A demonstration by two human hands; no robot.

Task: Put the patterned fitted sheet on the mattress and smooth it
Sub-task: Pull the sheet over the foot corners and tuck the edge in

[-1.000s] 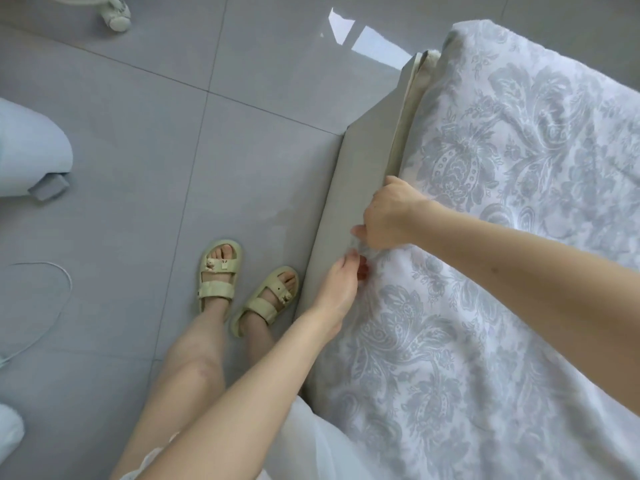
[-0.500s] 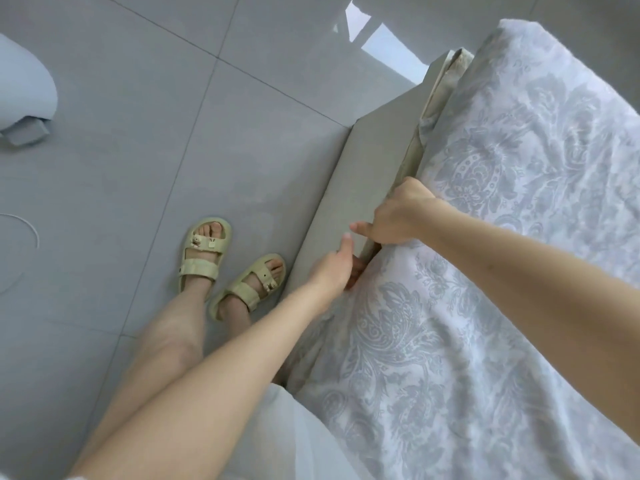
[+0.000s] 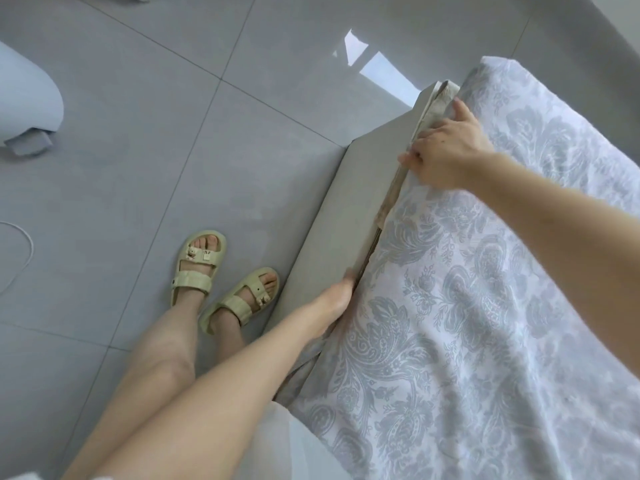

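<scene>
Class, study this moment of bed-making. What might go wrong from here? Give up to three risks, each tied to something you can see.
1. A beige strip of mattress edge shows uncovered beside the right hand, so the white-and-grey patterned fitted sheet may not be seated there and could ride back up.
2. The left hand reaches into the gap between the mattress and the grey bed frame, where the fingers could get pinched.
3. Folds cross the sheet and may get trapped once it is tucked.
</scene>
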